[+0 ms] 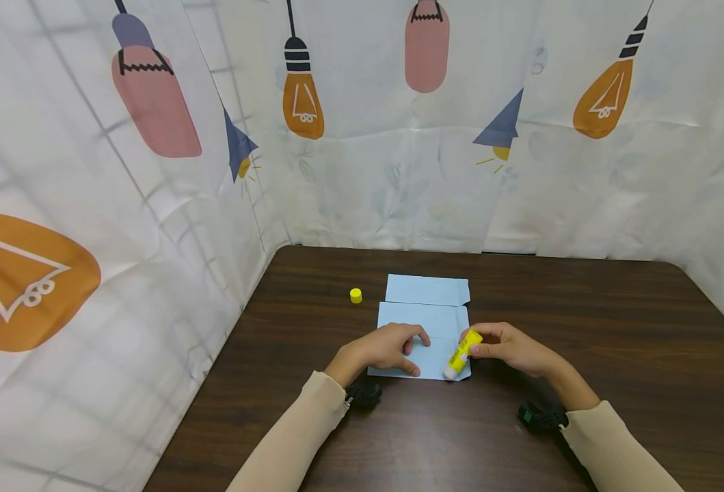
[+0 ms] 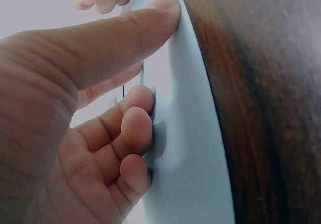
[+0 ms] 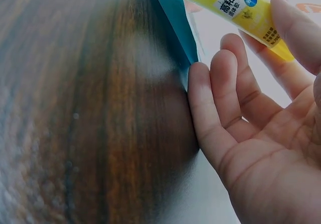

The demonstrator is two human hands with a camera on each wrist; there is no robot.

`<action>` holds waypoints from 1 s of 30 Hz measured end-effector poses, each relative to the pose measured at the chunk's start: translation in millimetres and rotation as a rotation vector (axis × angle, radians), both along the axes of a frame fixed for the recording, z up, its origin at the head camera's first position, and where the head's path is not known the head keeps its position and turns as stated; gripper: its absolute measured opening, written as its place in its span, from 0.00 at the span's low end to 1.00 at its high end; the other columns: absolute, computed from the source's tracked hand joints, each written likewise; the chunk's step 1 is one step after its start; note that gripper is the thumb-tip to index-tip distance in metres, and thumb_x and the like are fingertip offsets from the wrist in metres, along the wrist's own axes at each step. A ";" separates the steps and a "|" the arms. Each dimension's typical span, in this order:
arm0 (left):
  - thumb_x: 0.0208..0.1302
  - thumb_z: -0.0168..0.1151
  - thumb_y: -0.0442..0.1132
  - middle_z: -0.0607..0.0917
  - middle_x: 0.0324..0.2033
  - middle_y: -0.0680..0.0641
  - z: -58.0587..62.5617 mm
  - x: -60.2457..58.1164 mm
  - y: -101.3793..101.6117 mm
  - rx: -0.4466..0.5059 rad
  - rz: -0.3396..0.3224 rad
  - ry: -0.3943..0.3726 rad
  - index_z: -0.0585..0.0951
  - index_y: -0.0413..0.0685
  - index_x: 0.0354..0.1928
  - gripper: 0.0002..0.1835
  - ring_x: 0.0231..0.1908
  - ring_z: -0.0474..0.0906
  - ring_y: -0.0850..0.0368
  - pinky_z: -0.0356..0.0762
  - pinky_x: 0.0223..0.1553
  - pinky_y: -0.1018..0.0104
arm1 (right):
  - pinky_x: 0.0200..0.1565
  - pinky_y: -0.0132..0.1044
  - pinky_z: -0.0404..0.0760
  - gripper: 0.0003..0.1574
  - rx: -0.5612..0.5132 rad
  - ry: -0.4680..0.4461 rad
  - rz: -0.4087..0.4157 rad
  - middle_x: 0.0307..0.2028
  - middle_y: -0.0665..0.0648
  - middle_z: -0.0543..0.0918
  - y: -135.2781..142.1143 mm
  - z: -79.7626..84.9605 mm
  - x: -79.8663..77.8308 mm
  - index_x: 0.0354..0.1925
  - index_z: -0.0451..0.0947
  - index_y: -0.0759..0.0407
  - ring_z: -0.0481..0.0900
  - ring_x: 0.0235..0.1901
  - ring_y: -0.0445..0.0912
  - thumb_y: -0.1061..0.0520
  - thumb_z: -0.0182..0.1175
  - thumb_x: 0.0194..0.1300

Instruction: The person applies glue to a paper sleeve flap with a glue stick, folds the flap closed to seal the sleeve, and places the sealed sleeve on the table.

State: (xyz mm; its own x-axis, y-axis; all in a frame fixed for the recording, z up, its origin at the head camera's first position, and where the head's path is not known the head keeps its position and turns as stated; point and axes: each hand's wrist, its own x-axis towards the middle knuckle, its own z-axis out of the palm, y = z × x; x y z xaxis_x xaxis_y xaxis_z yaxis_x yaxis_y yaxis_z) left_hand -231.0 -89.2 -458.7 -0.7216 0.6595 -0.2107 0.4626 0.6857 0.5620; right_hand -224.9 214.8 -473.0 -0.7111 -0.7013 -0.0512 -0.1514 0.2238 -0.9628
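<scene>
Yellow cap (image 1: 355,296), one: on the dark wood-grain tabletop (image 1: 614,328), far left of the paper, apart from it.

Left hand (image 1: 392,347), one: reaching in from the near left, palm down over the paper's near left part; fingers loosely bent, thumb tip resting on the sheet near its near edge; grasping nothing. Black wrist unit, one of two, at the beige cuff.

Light-blue paper (image 1: 426,314), one: flat, creased crosswise, long axis running near to far.

Glue stick (image 1: 463,355), one: yellow barrel, uncapped, above the paper's near right corner; long axis slanting, white end to near left, yellow end to far right.

Right hand (image 1: 500,345), one: entering from the near right, pinching the glue stick between thumb and forefinger, other fingers by the paper's right edge.
</scene>
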 end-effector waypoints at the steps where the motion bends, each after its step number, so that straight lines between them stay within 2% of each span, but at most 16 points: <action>1: 0.56 0.79 0.47 0.74 0.29 0.55 0.0 -0.2 0.0 0.000 -0.001 0.001 0.79 0.59 0.57 0.27 0.29 0.69 0.64 0.69 0.35 0.72 | 0.52 0.36 0.82 0.18 0.000 0.003 0.000 0.49 0.54 0.82 0.0 -0.1 -0.1 0.58 0.76 0.67 0.81 0.47 0.46 0.58 0.55 0.78; 12: 0.57 0.79 0.46 0.74 0.29 0.55 1.9 0.4 0.1 -0.005 -0.009 0.010 0.79 0.58 0.57 0.27 0.28 0.68 0.64 0.68 0.34 0.73 | 0.52 0.36 0.83 0.17 -0.001 0.003 -0.041 0.50 0.57 0.79 -0.9 -1.9 -1.1 0.58 0.76 0.68 0.80 0.48 0.48 0.58 0.56 0.77; 20: 0.56 0.79 0.46 0.74 0.29 0.55 0.9 0.1 -0.2 0.002 -0.008 0.007 0.79 0.58 0.57 0.27 0.29 0.68 0.65 0.69 0.35 0.73 | 0.53 0.38 0.85 0.24 -0.036 -0.018 -0.070 0.53 0.59 0.79 -1.4 -3.2 -2.3 0.62 0.70 0.74 0.82 0.49 0.45 0.59 0.56 0.77; 30: 0.56 0.79 0.47 0.74 0.29 0.55 1.1 -0.5 0.3 -0.008 -0.007 0.012 0.79 0.58 0.57 0.27 0.28 0.68 0.64 0.69 0.33 0.73 | 0.50 0.39 0.86 0.27 -0.037 -0.045 -0.153 0.52 0.62 0.78 -2.1 -3.8 -2.6 0.66 0.66 0.73 0.83 0.48 0.46 0.57 0.56 0.78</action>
